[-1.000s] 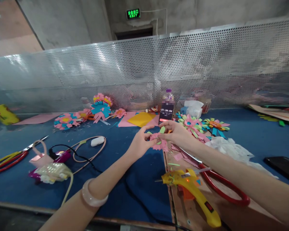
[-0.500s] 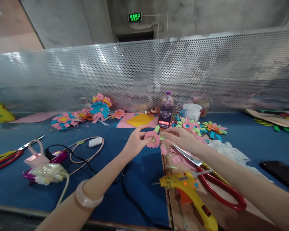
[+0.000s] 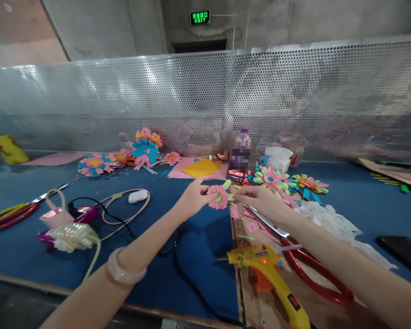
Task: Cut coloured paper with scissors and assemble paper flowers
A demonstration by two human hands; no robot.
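Observation:
My left hand (image 3: 192,199) is closed on a pink paper flower (image 3: 218,197), thumb across its front and fingers behind. Pale green paper strips stick out from the flower's top and right side. At the right edge, my right hand (image 3: 256,201) pinches a short pale green paper strip (image 3: 231,197) between thumb and fingers. How firmly the strip is joined to the flower I cannot tell. Below my right wrist lie red-handled scissors (image 3: 315,276), partly covered by the forearm. Nearer to me rests a yellow hot glue gun (image 3: 265,262), its small light glowing orange.
Finished paper flowers (image 3: 145,148) stand at the back left, others (image 3: 272,178) at the back right. Yellow paper (image 3: 202,168) lies on pink sheets. A black cable (image 3: 188,274) crosses the blue tabletop. Left are more scissors (image 3: 27,210) and a white plug adapter (image 3: 138,196); right, crumpled tissue (image 3: 329,219).
My right fingertips have come down slightly to the flower's right edge, where the green strip now shows between them and the flower. The left hand still holds the flower. The camera view has shifted a little.

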